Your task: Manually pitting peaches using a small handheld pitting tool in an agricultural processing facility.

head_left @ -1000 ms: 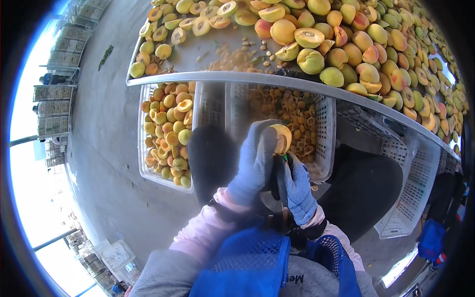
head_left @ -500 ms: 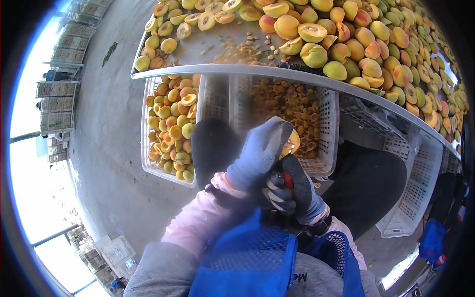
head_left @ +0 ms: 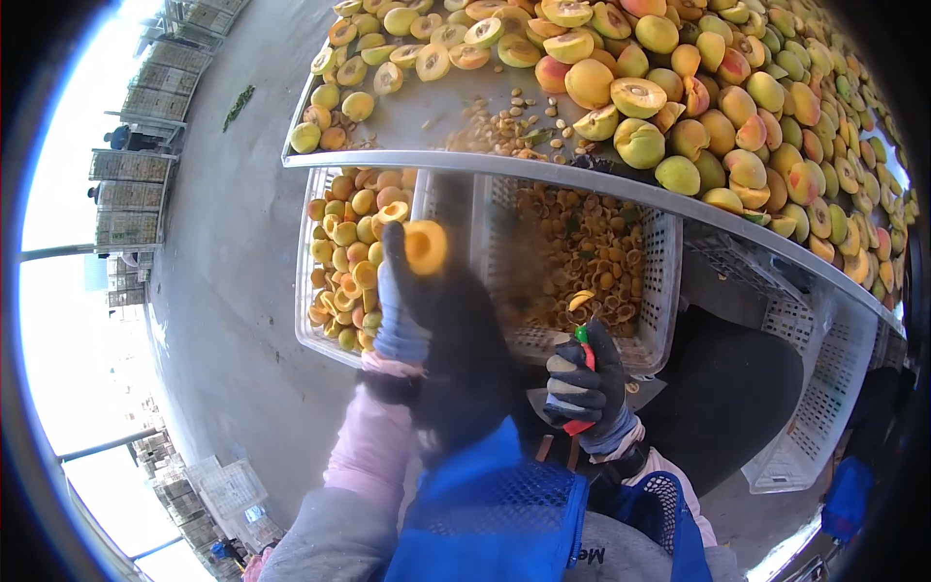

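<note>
My left hand (head_left: 400, 308), in a blue glove with a dark palm, is over the white crate of apricot halves. It holds a pitted apricot half (head_left: 425, 247), its hollow facing up. My right hand (head_left: 593, 380), also gloved, is closed around a red-handled pitting tool (head_left: 588, 361) with a green part near the top; its tip is hard to make out. Just beyond that tool is a bright orange apricot scrap (head_left: 581, 300), above a crate (head_left: 662, 291) of brown-orange pits and scraps. Some of that crate is blurred.
A metal-edged table (head_left: 524, 173) beyond the crates bears heaped apricots (head_left: 718, 126), whole and halved, and loose pits (head_left: 514, 112). The crate of apricot halves (head_left: 349, 262) stands left, an upright white crate (head_left: 824, 359) right. My dark-clad knee (head_left: 727, 388) is beside the pit crate.
My left hand has moved left and away from my right hand, carrying the apricot half to the crate. My right hand keeps the tool, which now shows more. The view has shifted slightly.
</note>
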The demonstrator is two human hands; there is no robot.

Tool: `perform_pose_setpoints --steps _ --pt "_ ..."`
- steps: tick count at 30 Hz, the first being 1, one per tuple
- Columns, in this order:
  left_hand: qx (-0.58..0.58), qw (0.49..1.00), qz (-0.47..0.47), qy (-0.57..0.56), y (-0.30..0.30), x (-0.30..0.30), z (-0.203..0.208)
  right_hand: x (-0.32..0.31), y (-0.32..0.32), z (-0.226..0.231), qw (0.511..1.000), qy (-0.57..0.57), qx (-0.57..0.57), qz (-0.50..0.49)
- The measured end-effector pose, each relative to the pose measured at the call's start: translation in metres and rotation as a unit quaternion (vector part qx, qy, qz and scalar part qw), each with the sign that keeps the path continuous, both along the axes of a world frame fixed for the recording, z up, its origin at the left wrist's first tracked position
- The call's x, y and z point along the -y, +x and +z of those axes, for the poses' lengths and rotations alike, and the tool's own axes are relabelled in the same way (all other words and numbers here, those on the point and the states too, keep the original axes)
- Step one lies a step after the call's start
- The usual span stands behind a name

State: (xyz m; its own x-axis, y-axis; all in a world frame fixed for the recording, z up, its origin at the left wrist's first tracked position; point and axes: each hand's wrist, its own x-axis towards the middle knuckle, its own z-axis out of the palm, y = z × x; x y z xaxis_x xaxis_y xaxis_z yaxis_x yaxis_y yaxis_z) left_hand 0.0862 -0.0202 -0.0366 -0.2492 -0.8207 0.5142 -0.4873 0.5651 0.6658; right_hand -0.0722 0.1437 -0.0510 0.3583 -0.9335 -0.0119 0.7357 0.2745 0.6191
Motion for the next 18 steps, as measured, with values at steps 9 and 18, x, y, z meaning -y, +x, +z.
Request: perform_pose_setpoints --steps 9,18 --pt "-0.051 0.94 -0.141 0.305 -0.07 0.013 0.015 0.008 -0.01 -0.009 0.988 0.045 -0.146 0.009" --pt "0.348 0.916 -0.19 0.061 -0.218 0.055 0.059 0.008 -0.012 -0.032 0.963 0.113 -0.242 0.025"
